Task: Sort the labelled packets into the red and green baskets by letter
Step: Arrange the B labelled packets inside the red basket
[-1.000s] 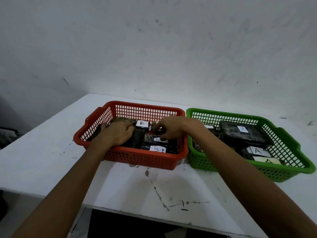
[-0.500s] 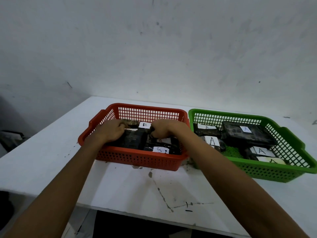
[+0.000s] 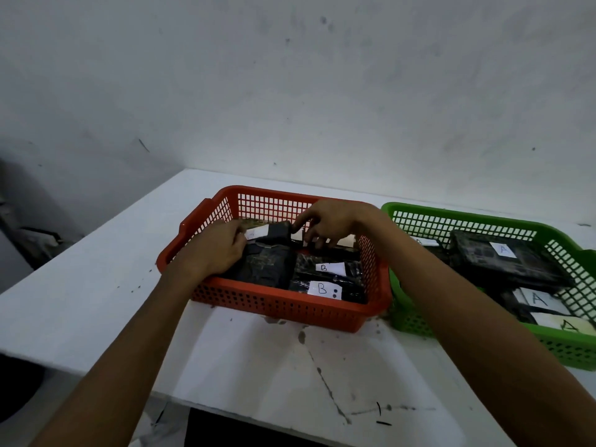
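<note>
Since a second ago the right hand (image 3: 335,222) has lifted a little over the back of the red basket (image 3: 283,304), its fingers now loosely spread and curled down rather than flat on the packets. Its fingertips touch the raised top edge of a dark packet (image 3: 267,259) near the far wall; whether they pinch it cannot be told. The left hand (image 3: 216,250) lies over the same packet's left side, palm down and fingers bent onto it, pressing rather than clearly gripping.

Two more dark packets sit in the basket's right half, each with a white label reading B (image 3: 324,267); the nearer label (image 3: 322,289) also carries two dots.

The green basket (image 3: 483,221) stands just beside the red one on the right, on the white bench (image 3: 96,285). It holds dark packets with labels marked A (image 3: 503,250).
</note>
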